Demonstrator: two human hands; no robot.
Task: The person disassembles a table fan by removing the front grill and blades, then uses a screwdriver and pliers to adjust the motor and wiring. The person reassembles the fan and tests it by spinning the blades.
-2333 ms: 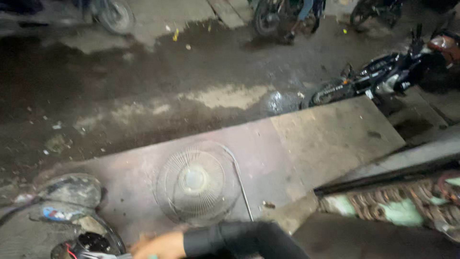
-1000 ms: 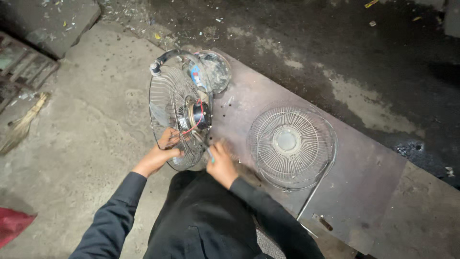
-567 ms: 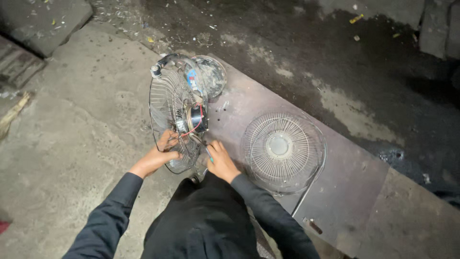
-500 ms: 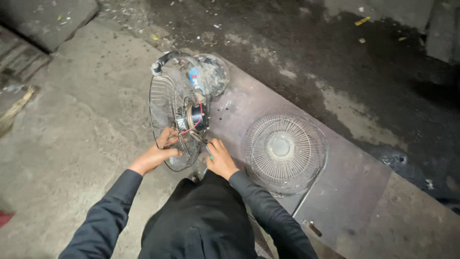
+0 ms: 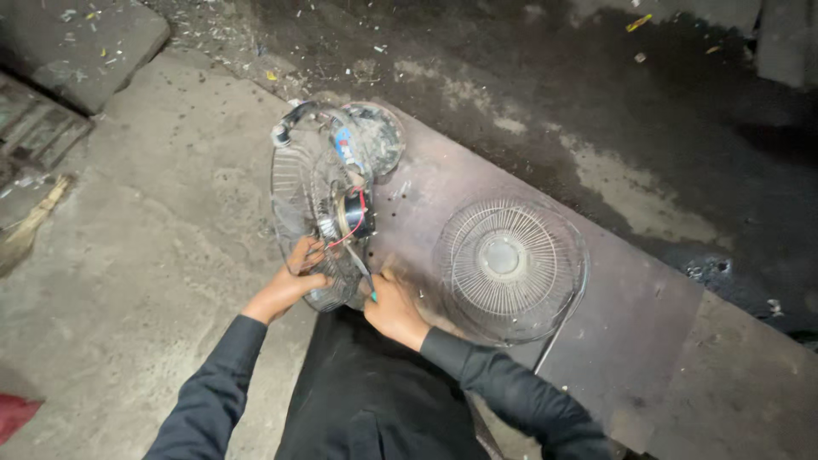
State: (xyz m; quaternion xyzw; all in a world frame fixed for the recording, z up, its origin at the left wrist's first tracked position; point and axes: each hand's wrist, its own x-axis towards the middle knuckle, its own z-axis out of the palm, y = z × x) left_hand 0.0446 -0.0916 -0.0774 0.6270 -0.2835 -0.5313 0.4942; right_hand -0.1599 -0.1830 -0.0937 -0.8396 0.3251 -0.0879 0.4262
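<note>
My left hand (image 5: 294, 277) grips the rear fan guard (image 5: 308, 223) at ten o'clock; my right hand (image 5: 394, 305) holds a screwdriver (image 5: 365, 277) near the motor (image 5: 352, 217); the detached front grille (image 5: 509, 266) lies at three o'clock on the brown board (image 5: 630, 324).

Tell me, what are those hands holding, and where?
Left hand grips the fan's rear wire guard at its lower rim; right hand holds a thin tool by its handle.

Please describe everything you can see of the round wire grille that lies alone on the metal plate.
The round wire grille is a pale, dusty fan guard made of thin wires running outward from a solid round centre disc to an outer ring. It looks like metal. It lies flat on the brown metal plate, to the right of the right hand, which does not touch it. Nothing rests on it.
</note>
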